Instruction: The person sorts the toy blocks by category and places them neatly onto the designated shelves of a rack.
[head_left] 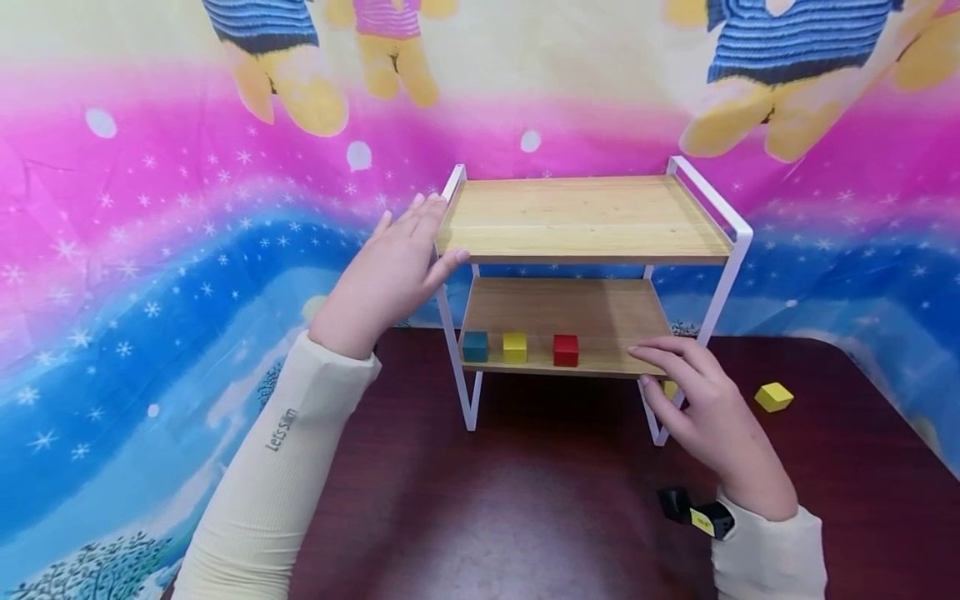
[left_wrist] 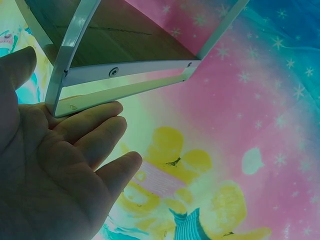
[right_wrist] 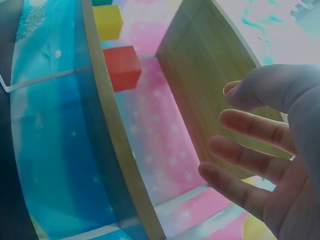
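A two-tier shelf with wooden boards and a white frame (head_left: pixel 739 242) stands on the table. My left hand (head_left: pixel 390 271) lies with extended fingers against its upper left rail (left_wrist: pixel 125 92), thumb near the top board (head_left: pixel 585 218). A blue-green cube (head_left: pixel 475 347), a yellow cube (head_left: pixel 514 348) and a red cube (head_left: pixel 566 351) sit in a row along the front of the lower board (head_left: pixel 558 304). To the right of the red cube (right_wrist: pixel 122 68), my right hand (head_left: pixel 708 408) hovers by that board's right front corner, holding nothing, its fingers apart.
Another yellow cube (head_left: pixel 774 397) lies on the dark red table (head_left: pixel 480 517), right of the shelf. Something yellow (head_left: pixel 670 388) shows partly behind the right hand. A black strap with a yellow label (head_left: pixel 702 522) is at the right wrist. A patterned cloth (head_left: pixel 187 208) hangs behind.
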